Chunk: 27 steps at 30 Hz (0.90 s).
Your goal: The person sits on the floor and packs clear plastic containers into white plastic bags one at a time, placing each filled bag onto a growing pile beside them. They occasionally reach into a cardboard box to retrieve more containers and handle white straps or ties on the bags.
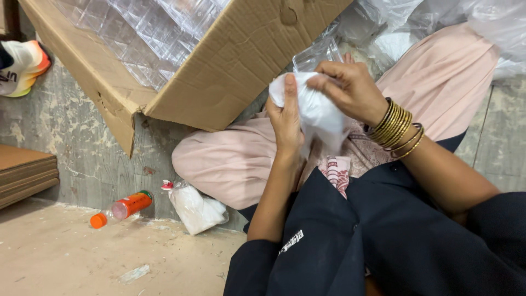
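Just right of frame centre, both hands work a white bag [318, 112] held over the lap. The left hand [286, 121] cups it from the left, fingers together and flat against the plastic; the right hand [345, 87] pinches its top, fingertips clamped on a fold. The step looks like opening or twisting the bag's mouth; going further calls for a firm grip below while the pinch moves. Behind the bag sits a clear tray [318, 53]. An open carton [219, 60] of clear trays fills the upper left. On the worn concrete floor, lower left, lie an orange bottle [123, 208] and a tied bag [196, 209].
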Each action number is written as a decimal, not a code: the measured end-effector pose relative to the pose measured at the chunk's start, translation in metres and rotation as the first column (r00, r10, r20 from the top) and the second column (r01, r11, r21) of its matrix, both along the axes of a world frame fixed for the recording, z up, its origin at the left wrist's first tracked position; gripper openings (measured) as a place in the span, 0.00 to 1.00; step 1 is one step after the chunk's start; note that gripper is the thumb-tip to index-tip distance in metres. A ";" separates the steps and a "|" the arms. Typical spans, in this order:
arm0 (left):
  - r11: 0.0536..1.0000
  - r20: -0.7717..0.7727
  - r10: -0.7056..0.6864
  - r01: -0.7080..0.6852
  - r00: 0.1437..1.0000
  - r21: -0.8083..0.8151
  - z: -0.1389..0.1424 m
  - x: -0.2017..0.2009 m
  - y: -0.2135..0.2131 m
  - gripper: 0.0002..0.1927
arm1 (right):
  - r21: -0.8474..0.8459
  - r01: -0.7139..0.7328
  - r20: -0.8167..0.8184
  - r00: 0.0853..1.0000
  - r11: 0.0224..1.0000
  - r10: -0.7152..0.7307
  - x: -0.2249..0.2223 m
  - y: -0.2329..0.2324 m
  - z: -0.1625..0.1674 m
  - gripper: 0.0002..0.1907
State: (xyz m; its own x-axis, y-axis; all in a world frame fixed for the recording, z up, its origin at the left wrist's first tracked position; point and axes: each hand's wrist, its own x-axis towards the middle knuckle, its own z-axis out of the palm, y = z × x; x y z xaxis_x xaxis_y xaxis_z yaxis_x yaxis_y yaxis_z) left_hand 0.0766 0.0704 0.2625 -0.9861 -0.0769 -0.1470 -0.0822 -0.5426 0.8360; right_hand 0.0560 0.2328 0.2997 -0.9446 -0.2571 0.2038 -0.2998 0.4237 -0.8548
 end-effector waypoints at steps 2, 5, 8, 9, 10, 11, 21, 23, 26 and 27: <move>0.988 0.089 -0.125 0.115 0.988 0.107 0.011 0.002 -0.002 0.19 | -0.070 0.096 0.069 0.993 0.993 -0.091 -0.006 -0.002 -0.007 0.14; 0.971 0.200 -0.180 0.142 0.963 0.190 0.026 0.007 -0.004 0.24 | -0.288 0.082 0.137 0.990 0.954 -0.044 -0.019 0.005 -0.021 0.15; 0.907 0.207 -0.242 0.146 0.948 0.396 0.028 0.008 -0.006 0.31 | -0.410 0.028 0.269 0.959 0.912 0.092 -0.025 0.013 -0.028 0.19; 0.915 0.206 -0.229 0.138 0.951 0.379 0.026 0.007 -0.006 0.28 | -0.412 0.031 0.309 0.945 0.911 0.107 -0.025 0.015 -0.027 0.21; 0.925 0.211 -0.209 0.123 0.955 0.360 0.022 0.006 -0.005 0.25 | -0.416 0.030 0.351 0.927 0.909 0.131 -0.023 0.016 -0.026 0.22; 0.935 0.217 -0.184 0.103 0.959 0.339 0.016 0.004 -0.005 0.22 | -0.348 -0.028 0.187 0.977 0.937 0.099 -0.022 0.016 -0.024 0.18; 0.996 0.008 0.004 -0.004 1.000 -0.090 -0.007 -0.004 -0.011 0.11 | -0.159 0.030 0.134 0.991 0.987 -0.008 -0.008 0.003 0.007 0.14; 0.994 -0.020 -0.005 0.003 1.000 -0.108 -0.008 -0.006 -0.011 0.10 | -0.233 -0.051 0.104 0.992 0.971 0.077 -0.007 -0.001 0.012 0.16; 0.982 -0.145 0.003 -0.030 0.989 -0.184 -0.014 -0.007 -0.015 0.08 | -0.092 -0.207 -0.001 0.978 0.974 0.208 -0.003 -0.009 0.015 0.30; 0.980 -0.183 0.030 -0.065 0.983 -0.189 -0.016 -0.007 -0.018 0.07 | -0.033 -0.225 -0.040 0.974 0.974 0.223 -0.002 -0.014 0.012 0.30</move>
State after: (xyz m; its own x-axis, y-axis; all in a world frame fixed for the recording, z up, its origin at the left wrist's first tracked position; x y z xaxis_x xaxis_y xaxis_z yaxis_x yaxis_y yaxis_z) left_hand 0.0696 0.0524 0.2463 -0.9896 -0.1339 0.0529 0.0993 -0.3688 0.9242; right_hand 0.0539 0.2188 0.3120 -0.8558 -0.4532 0.2494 -0.4140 0.3108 -0.8556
